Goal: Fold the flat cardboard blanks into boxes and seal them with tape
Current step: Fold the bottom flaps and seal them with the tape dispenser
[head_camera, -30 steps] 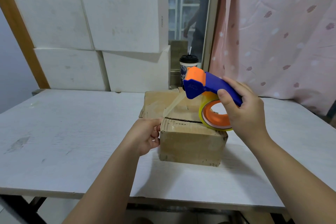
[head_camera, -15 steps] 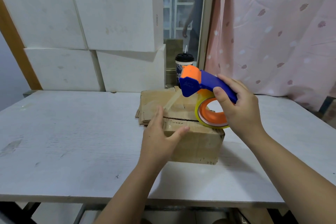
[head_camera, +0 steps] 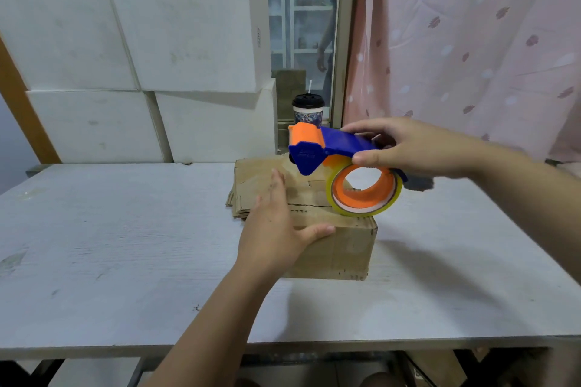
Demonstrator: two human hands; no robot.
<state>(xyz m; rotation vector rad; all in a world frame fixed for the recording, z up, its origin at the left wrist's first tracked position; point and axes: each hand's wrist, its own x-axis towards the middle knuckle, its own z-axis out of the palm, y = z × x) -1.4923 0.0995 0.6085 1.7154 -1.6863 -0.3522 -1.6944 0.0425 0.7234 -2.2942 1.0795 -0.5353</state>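
A brown cardboard box (head_camera: 336,245) sits just right of the frame's centre on the white worktop (head_camera: 125,245), its top flaps closed. The left hand (head_camera: 276,229) lies spread against the box's near left corner, fingers flat along the top edge and thumb stretched across the front face; it is open and pressing, not clasping anything. Behind the box, touching its far side, is a low stack of flat cardboard blanks (head_camera: 251,185) with edges fanned slightly at the left.

The right hand (head_camera: 415,151), coming in from the right of the frame, grips the blue handle of a tape dispenser (head_camera: 330,151) between thumb and curled fingers. The dispenser's orange head points left, above the far part of the box top, and its roll of clear tape (head_camera: 364,192) on an orange hub hangs just over the box's right rear edge (whether it touches the cardboard cannot be told).

In the upper left of the frame 4 large white boxes (head_camera: 188,41) are stacked 2 by 2 at the back of the worktop. A lidded paper cup (head_camera: 308,110) with a straw stands beside them, and a pink patterned curtain (head_camera: 471,41) fills the upper right.
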